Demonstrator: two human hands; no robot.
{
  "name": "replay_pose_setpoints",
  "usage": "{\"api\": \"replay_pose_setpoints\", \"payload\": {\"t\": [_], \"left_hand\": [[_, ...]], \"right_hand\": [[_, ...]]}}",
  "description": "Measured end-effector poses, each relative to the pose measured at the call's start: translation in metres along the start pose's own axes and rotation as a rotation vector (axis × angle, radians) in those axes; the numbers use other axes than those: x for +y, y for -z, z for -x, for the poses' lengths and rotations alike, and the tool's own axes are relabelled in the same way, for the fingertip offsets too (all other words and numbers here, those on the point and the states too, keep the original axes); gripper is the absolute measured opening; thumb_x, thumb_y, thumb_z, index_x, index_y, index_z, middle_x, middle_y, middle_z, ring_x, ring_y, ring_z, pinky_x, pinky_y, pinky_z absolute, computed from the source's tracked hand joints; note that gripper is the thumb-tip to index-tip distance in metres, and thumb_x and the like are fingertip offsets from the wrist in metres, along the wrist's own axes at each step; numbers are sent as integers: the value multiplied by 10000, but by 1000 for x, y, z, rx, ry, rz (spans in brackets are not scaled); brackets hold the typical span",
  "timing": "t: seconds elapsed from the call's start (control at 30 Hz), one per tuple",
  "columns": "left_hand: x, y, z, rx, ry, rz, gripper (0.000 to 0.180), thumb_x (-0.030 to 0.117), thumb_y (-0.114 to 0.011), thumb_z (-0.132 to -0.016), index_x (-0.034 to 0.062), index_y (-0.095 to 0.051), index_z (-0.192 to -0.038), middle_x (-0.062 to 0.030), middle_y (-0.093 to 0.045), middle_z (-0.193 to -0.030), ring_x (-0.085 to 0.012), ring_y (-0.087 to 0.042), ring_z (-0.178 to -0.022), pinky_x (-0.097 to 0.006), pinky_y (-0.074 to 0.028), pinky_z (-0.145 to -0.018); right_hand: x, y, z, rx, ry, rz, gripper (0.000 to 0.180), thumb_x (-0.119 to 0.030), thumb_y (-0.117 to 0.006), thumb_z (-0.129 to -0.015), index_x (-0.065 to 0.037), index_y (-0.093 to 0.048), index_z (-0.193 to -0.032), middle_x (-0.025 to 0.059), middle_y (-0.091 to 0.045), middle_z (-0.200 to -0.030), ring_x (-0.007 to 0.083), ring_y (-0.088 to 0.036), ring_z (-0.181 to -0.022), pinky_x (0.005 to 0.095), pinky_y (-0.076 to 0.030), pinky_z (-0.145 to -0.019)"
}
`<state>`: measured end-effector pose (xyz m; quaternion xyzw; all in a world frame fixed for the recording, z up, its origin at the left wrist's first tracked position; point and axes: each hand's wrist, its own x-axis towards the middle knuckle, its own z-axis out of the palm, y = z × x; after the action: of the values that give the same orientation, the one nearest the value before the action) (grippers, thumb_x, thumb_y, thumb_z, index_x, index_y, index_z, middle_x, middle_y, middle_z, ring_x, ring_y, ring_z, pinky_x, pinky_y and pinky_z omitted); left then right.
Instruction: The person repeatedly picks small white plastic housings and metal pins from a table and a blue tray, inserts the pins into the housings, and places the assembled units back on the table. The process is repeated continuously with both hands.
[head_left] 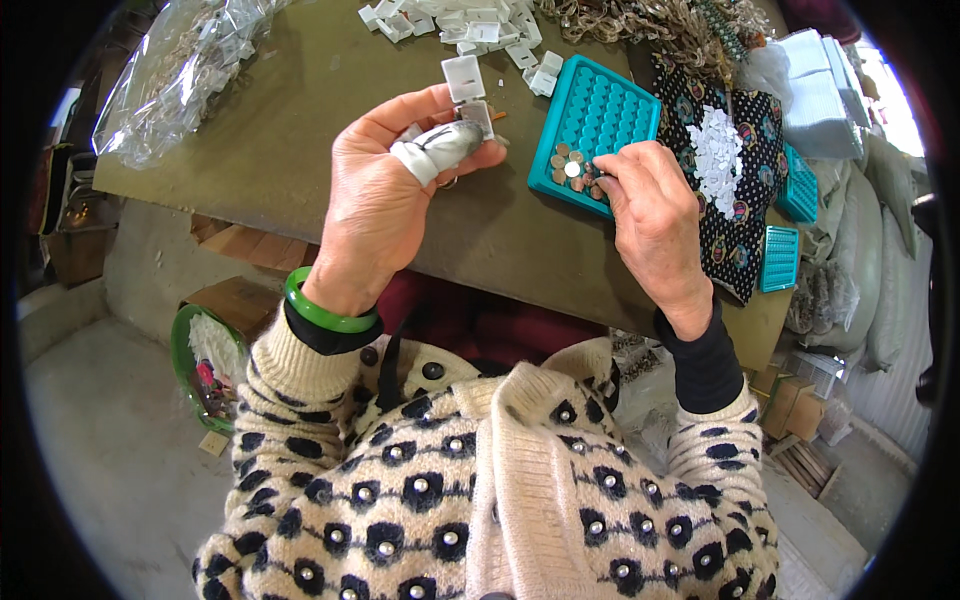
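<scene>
My left hand (375,180) is raised over the table, closed on a small white hinged box (464,80) whose lid stands up. One of its fingers is wrapped in a whitish cover, and a green bangle (328,306) circles the wrist. At the near right corner of a teal tray (548,120) with rows of round hollows, my right hand (655,215) has its thumb and fingers pinched together. What they hold, if anything, is hidden. Beside these fingertips in the tray lie several coin-like discs (563,160), mostly copper-coloured, one of them pale and shiny.
More white boxes (480,25) are heaped at the table's far side. Left of them lies a clear plastic bag (185,85). On the right, a patterned black cloth (735,245) bears white chips (716,160), near small teal trays (780,258). Beaded strands (660,30) lie far right.
</scene>
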<state>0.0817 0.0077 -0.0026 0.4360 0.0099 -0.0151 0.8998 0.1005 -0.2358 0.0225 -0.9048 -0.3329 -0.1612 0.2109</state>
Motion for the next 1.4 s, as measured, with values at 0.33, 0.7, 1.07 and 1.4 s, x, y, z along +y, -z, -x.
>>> {"api": "replay_pose_setpoints", "payload": {"t": [0.33,0.7,1.07,1.4], "left_hand": [[-3,-14,9,-7,132,-71,316,64,-685,-864,-23,-625,-1162,-166,-671,-1011,-237,-702,-822,-406,-611,-768],[-5,-20,16,-29,149,26,312,1,-682,-846,-23,-646,-1154,-113,-639,-948,-273,-698,-832,-414,-609,-784],[-4,-27,17,45,112,-107,301,-63,-675,-820,-42,-653,-1119,-99,-647,-924,-226,-692,-812,-360,-602,-768],[-1,-28,18,80,144,-111,316,-68,-700,-793,-67,-649,-1104,-84,-646,-908,-179,-673,-792,-310,-592,-738]], "right_hand": [[4,3,-6,-26,-81,-212,169,45,-674,-769,-20,-576,-891,101,-552,-818,273,-591,-759,367,-492,-649],[9,6,-16,-191,51,-127,170,43,-665,-764,-20,-604,-909,98,-550,-851,278,-604,-767,368,-509,-659],[-20,12,-28,7,-38,-293,137,64,-655,-787,-12,-603,-889,106,-590,-813,246,-593,-659,338,-497,-586],[-53,-2,-38,33,149,-95,246,104,-666,-771,8,-638,-996,121,-607,-882,253,-627,-755,327,-523,-652]]}}
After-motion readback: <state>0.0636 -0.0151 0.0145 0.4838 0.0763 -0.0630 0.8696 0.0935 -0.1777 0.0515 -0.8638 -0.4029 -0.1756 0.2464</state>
